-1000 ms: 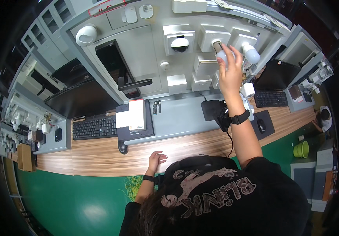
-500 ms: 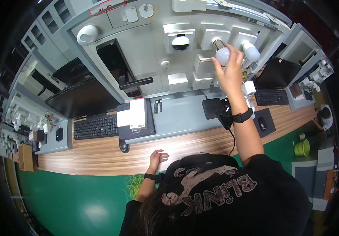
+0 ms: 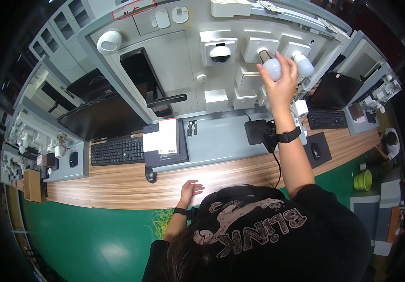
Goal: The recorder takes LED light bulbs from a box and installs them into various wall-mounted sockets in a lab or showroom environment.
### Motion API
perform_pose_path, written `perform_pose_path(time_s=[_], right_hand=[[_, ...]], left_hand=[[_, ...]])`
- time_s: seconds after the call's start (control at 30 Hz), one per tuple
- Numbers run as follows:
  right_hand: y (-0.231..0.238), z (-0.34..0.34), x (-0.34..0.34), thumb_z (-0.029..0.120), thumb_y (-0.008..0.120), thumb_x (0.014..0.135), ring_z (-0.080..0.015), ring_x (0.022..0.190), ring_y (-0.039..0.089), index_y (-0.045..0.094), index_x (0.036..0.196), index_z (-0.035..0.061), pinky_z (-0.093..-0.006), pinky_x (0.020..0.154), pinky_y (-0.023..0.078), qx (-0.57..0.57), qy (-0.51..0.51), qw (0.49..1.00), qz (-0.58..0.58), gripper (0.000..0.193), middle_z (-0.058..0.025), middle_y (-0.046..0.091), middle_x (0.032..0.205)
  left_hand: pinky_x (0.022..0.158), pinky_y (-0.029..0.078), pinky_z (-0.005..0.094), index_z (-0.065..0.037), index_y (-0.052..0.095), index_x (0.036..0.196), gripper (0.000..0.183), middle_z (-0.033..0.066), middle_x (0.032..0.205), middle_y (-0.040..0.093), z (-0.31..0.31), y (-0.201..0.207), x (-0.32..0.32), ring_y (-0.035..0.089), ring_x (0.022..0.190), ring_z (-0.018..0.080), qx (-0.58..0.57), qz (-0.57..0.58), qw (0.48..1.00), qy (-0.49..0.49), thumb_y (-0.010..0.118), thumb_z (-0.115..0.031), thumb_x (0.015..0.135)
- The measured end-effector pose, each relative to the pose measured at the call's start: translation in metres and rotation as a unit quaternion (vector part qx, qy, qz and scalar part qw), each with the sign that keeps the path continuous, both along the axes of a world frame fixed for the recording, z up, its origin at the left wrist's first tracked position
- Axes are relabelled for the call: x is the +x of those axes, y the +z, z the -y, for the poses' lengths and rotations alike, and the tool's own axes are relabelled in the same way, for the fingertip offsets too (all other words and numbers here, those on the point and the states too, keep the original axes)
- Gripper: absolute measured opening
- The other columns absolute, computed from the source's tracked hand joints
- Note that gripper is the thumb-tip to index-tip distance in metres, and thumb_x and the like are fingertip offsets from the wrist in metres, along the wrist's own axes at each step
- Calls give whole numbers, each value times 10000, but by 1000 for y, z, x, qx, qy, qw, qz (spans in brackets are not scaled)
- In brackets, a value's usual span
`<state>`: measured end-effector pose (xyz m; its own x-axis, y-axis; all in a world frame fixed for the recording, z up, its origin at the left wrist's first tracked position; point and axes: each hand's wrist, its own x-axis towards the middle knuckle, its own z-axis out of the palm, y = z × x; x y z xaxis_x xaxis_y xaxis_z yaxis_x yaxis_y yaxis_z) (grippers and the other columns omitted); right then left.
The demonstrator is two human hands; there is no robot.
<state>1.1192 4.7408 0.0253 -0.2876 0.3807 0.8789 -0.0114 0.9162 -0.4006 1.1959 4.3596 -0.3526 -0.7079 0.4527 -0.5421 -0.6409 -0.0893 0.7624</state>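
My right hand (image 3: 282, 91) reaches up to the panel, its thumb and fingers curled around a round white light bulb (image 3: 272, 70). The bulb sits at the end of a metallic-looking neck on a white square box (image 3: 254, 40). Just to its right, a second white bulb (image 3: 305, 67) hangs in its own holder, apart from my thumb. My left hand (image 3: 190, 191) rests over the front edge of the wooden desk (image 3: 118, 188); it holds nothing and its fingers are loosely apart.
Left of the bulbs are a dome camera (image 3: 220, 53) and a black door lock (image 3: 147, 80) with a lever handle. Below stand boxes (image 3: 168, 136), a keyboard (image 3: 118, 151), a mouse (image 3: 150, 175) and a black device (image 3: 257, 131) with a cable. Another person (image 3: 390, 143) is at far right.
The whole view has shifted slightly, so the panel appears a little further right. My right hand stays at the bulb with its fingers slightly rearranged. My left hand is almost still.
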Motion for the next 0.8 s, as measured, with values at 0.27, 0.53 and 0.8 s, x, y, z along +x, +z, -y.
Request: perform_pose_path(time_s=[0.27, 0.53, 0.8], right_hand=[[-5, 3, -1, 389, 751, 740, -323, 847, 623, 584, 1160, 167, -384, 684, 524, -31, 40, 998, 28, 504, -136, 493, 1170], [8, -1, 17, 246, 685, 763, -373, 899, 613, 456, 1236, 144, -419, 709, 526, 16, 62, 992, 107, 536, -175, 406, 1245], [19, -6, 23, 278, 658, 817, -394, 853, 615, 426, 1264, 128, -453, 695, 515, 84, 54, 980, 174, 525, -177, 410, 1210]], left_hand=[[755, 568, 341, 2, 475, 1164, 261, 183, 1026, 629, 0, 2, -2, 666, 909, 286, -3, 6, 1000, -20, 337, -74, 957], [810, 496, 283, -41, 506, 1195, 278, 70, 1074, 618, -42, 76, -45, 612, 978, 163, -31, -86, 985, -147, 430, -197, 977], [815, 479, 296, -41, 530, 1193, 271, 63, 1055, 613, -145, 237, -85, 580, 993, 148, 66, -295, 921, -245, 458, -177, 970]])
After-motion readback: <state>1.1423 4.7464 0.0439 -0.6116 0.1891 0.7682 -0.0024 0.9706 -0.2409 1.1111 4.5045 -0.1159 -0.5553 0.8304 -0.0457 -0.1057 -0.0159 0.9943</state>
